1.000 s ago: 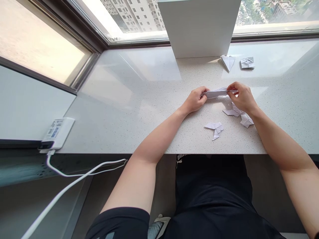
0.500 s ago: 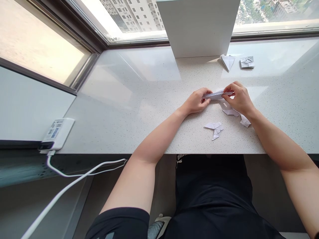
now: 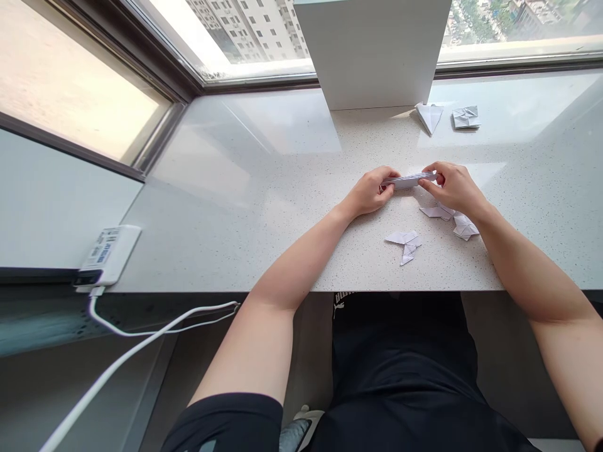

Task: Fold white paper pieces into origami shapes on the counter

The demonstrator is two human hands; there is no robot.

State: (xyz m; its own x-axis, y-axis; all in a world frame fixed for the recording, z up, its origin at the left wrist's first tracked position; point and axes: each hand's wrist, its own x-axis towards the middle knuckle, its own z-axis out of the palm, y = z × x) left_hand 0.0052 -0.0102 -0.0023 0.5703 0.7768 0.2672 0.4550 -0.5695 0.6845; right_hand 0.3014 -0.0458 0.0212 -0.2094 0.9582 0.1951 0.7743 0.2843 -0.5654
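Note:
A narrow strip of folded white paper (image 3: 407, 182) is stretched between my two hands, just above the counter. My left hand (image 3: 375, 190) pinches its left end between thumb and fingers. At the other end, my right hand (image 3: 453, 185) grips it with the thumb in front and the fingers behind. Several layers show along its upper edge. Below the right hand lie a folded paper piece (image 3: 437, 211) and another folded paper piece (image 3: 465, 226), the latter close to my forearm. A third folded paper piece (image 3: 405, 243) rests nearer the counter's front edge.
The speckled white counter (image 3: 226, 207) runs along the windows. A paper triangle (image 3: 429, 117) and a folded paper square (image 3: 466, 117) lie at the back, by a white pillar (image 3: 377, 56). On the left, a white device (image 3: 110, 254) sits at the edge with a white cable (image 3: 122, 364).
My right hand has shifted its grip on the paper's right end, its fingers now lower and flatter. The folded strip looks straighter and more level. My left hand keeps its hold.

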